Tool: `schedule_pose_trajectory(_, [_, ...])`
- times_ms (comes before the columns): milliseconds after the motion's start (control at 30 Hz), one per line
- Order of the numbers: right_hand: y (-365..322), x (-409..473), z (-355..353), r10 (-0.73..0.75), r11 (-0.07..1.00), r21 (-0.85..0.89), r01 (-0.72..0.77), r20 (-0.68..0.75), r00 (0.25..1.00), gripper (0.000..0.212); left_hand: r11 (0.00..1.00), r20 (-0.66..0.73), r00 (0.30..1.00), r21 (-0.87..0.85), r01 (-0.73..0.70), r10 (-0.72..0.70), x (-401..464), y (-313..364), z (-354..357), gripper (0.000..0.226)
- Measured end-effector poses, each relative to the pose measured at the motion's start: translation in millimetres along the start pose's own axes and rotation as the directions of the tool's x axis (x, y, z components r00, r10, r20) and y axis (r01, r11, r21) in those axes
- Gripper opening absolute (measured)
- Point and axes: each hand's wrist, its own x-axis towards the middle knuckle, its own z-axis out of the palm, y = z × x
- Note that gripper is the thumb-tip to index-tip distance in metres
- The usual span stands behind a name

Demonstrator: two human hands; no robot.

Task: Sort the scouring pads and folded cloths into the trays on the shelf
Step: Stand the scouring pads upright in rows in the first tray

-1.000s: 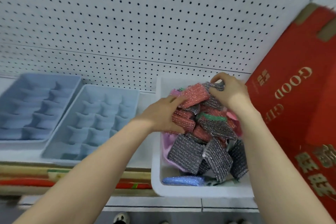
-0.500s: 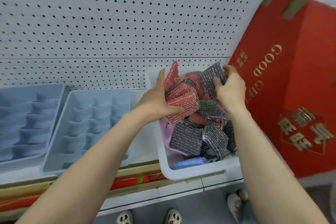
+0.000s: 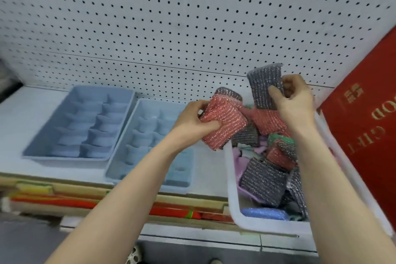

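Two blue trays (image 3: 77, 122) are set on the white shelf (image 3: 19, 111) below pegboard (image 3: 171, 17); the left hand (image 3: 192, 122) is clamped on a red pad (image 3: 225, 124), the right hand (image 3: 293, 100) on a grey pad (image 3: 265, 85).

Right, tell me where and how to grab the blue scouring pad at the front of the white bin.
Pinch the blue scouring pad across its short width, coming straight down. It lies flat along the white bin's front wall, its top face bare; grey pads lean just behind it, so a low approach from the back looks blocked.

Left hand (image 3: 194, 121) grips a red pad (image 3: 222, 126) with glittery stripes; right hand (image 3: 294, 100) a grey striped pad (image 3: 264, 85). Pale blue trays (image 3: 77, 122) left of them; red box (image 3: 364, 126) right.
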Motion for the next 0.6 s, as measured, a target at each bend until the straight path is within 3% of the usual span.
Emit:
schedule_pose_trajectory(167, [-42.6,-7.8,61.8,0.013,1.000,-0.021,-0.011,0.055,0.998,0.028,0.999,-0.044,0.999,-0.038,0.012,-0.014,6.9,-30.8,-64.6,0.052])
schedule_pose_trajectory(400, [-99.8,-44.2,189.3,0.140,0.934,0.300,-0.195,0.197,0.970,0.028,1.000,-0.178,0.984,-0.020,0.017,-0.020,4.7,-84.6,-213.7,0.054])
schedule_pose_trajectory(600, [-140.7,-81.9,282.5,0.208,0.866,0.385,-0.320,0.306,0.929,0.020,0.992,-0.308,0.948,-0.124,0.036,-0.073,-11.8,-134.1,-309.0,0.049])
